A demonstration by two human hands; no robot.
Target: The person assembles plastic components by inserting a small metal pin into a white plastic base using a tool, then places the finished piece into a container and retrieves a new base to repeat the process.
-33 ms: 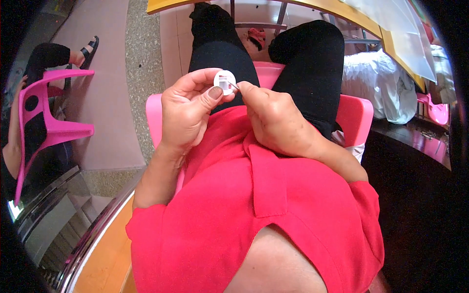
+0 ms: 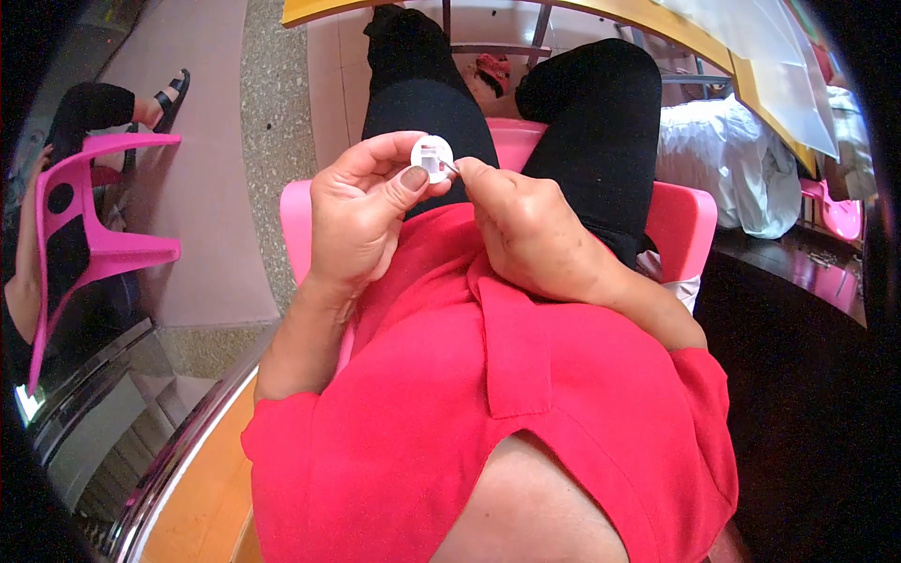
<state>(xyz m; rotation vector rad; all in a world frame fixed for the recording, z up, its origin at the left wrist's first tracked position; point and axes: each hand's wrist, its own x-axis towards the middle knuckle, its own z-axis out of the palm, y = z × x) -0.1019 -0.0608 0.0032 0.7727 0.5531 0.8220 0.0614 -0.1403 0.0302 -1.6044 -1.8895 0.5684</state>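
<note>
Above my lap, my left hand (image 2: 364, 197) pinches a small round white piece (image 2: 429, 163) between thumb and fingers. Rectangular openings or recesses show in its face, with a little red at one side. My right hand (image 2: 526, 220) is closed around a thin metal-looking rod (image 2: 450, 166). Only the rod's narrow end sticks out past the thumb and forefinger. That end meets the right side of the white piece; whether it sits inside an opening is too small to tell. The rest of the rod is hidden in my right hand.
My seat is a pink chair (image 2: 687, 230). A yellow-edged table (image 2: 601, 13) stands ahead, with translucent sheeting (image 2: 765, 66) at its right. White bagged material (image 2: 723, 155) lies below it. At the left are another pink chair (image 2: 89, 235) and a seated person's sandalled foot (image 2: 155, 111).
</note>
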